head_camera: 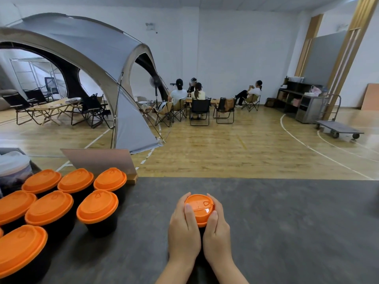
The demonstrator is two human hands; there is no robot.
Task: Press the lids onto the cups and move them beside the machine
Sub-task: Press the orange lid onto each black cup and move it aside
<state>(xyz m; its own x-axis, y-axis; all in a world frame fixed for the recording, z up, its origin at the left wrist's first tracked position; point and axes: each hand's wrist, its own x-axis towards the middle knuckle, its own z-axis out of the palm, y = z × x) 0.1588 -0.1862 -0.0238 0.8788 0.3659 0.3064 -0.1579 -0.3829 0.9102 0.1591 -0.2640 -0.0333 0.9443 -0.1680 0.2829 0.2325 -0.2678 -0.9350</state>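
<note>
Both hands wrapped one cup on the grey counter (266, 222). The left hand (183, 232) and right hand (217, 232) curled round it from either side, so the orange lid (200, 208) sat between the fingers, with both thumbs lying up over its near rim. The cup itself was almost wholly hidden under the palms; it stood upright, its axis running straight down below the thumbs. Neither hand was nearer than the other: the grip looked even, which suited a downward press. Whether the lid had already snapped home could not be told.

To the left of the left hand's fingers, well apart, stood the lidded cups (96, 210): seven full orange lids on black cups could be counted, and a sliver of an eighth at the frame's edge. With the held one, eight lids showed whole. No machine could be made out for certain; a covered tub (12, 167) sat beyond the cups, far left.
</note>
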